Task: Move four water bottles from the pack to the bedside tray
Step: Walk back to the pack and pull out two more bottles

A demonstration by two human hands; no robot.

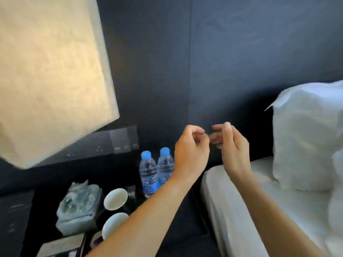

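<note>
fingers (199, 131) of both hands were loosely curled and held nothing, the left hand (191, 153) and right hand (232, 151) nearly touching at twelve o'clock above the bed edge. going left to right: a lit, grainy fabric lampshade (52, 71) at ten o'clock; below it on the dark bench (176, 229) a crumpled clear wrapper on a box (78, 206), then two white round cups (115, 199) at seven o'clock. two water bottles (148, 171) with blue caps stood upright side by side near six o'clock, just left of the left wrist; no pack or further bottles showed. they looked full, so fairly weighty, with thin ribbed clear plastic likely to give under squeeze and slick on the label; the ribbed waist seemed the best hold. at three o'clock lay the white mattress (241, 201) and soft pillow (306, 145).
</note>
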